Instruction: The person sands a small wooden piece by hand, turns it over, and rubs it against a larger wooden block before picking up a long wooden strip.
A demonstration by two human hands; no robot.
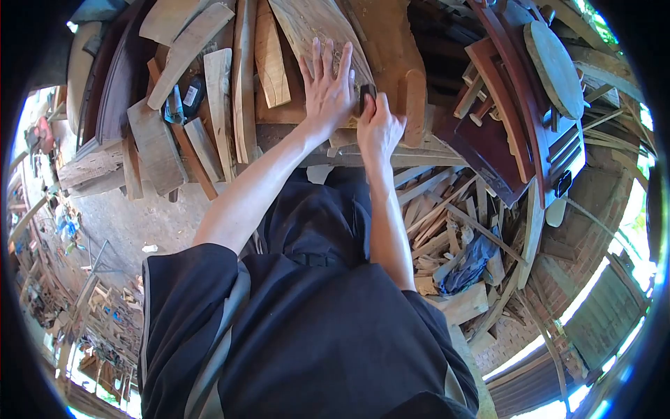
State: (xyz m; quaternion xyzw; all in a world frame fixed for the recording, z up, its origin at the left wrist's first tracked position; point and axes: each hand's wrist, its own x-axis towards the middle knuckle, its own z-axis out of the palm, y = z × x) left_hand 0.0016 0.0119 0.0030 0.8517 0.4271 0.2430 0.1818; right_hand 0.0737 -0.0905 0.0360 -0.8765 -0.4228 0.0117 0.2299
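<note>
A wide, pale wooden board with visible grain lies on the workbench at the top centre. My left hand rests flat on its near part, fingers spread and pointing away from me. Just to the right, my right hand is closed around a small dark block, held against the board's right edge. The lower part of the block is hidden in my fingers.
Loose wooden pieces and a dark bottle lie left on the bench. Dark red wooden furniture stands at the right. Scrap wood and a blue cloth are heaped below the bench's right side.
</note>
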